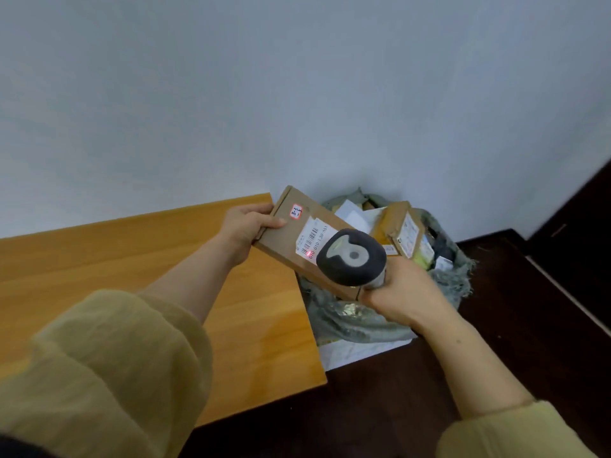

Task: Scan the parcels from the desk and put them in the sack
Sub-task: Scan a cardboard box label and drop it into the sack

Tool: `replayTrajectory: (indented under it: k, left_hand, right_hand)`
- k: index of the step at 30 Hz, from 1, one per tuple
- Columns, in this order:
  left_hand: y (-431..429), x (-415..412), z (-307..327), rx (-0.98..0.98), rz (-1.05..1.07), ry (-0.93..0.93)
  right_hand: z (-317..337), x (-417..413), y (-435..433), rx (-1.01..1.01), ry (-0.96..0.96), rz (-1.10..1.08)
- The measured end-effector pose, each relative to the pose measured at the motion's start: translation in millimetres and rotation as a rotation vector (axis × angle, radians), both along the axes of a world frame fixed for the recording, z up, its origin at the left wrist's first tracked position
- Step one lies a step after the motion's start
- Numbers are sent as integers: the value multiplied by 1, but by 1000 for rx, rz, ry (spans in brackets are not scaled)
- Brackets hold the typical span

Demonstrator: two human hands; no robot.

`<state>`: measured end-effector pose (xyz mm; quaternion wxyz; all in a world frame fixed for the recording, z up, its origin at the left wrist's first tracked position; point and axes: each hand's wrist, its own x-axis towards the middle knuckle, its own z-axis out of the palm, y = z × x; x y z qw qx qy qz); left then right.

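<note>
Just above the sack (347, 322), the left grip (249, 228) clasps the end of a cardboard parcel (281, 241), while the right grip (400, 292) wraps round a scanner (352, 256) shining red on its label (312, 239).

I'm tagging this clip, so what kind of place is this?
Probably a small parcel-handling corner: a scanner reads a labelled cardboard parcel beside a wooden desk, above a grey sack of parcels.

Soft, even light, no hard shadows; wall (297, 77) reads flat blue-grey. Pale sheen on surface (99, 276) just left of right fingers (375, 294). Red laser dot glows on label (312, 238), right of left fingers (274, 223). Floor (380, 408) v. dark, little detail. Sleeve (99, 375) near lens blurred; wide-angle bends frame edges.
</note>
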<state>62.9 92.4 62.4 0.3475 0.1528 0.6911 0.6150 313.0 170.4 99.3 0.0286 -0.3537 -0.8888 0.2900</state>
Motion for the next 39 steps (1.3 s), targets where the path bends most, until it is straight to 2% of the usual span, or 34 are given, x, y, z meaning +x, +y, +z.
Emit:
replayTrajectory:
  k: [3, 7, 12, 16, 19, 22, 24, 26, 28, 30, 34, 37, 39]
  left_hand:
    - [44, 23, -4, -29, 23, 11]
    - [110, 64, -21, -58, 70, 16]
    - [191, 113, -48, -40, 80, 68]
    - [264, 140, -66, 5, 45, 214]
    - [316, 155, -87, 4, -38, 315]
    - [358, 168, -114, -47, -164, 448]
    - [377, 174, -129, -58, -166, 436]
    - [389, 180, -136, -63, -115, 410]
    - [399, 182, -137, -62, -25, 426]
    - [408, 181, -128, -82, 21, 440]
    - [424, 176, -106, -241, 64, 426]
    - [424, 171, -92, -211, 214, 365]
    - [419, 167, -92, -163, 243, 206]
  right_hand:
    - [-16, 23, 47, -214, 111, -66]
    - [-71, 63, 140, -726, 484, -553]
    - [-167, 103, 261, -900, 558, -1096]
    - [-238, 110, 322, -1068, 531, -1166]
    - [-258, 97, 351, -1247, 514, -1123]
    - [-280, 82, 378, -1342, 498, -1102]
    - [-293, 77, 389, -1353, 493, -1110]
    - [-298, 79, 395, -1280, 562, -1205]
    - [-290, 86, 400, -1146, 698, -1339]
    - [-265, 90, 410, -1048, 849, -1358]
    - [-194, 76, 437, -903, 1082, -1050]
    - [-158, 54, 452, -905, 1051, -790]
    - [-153, 47, 458, -891, 968, -741]
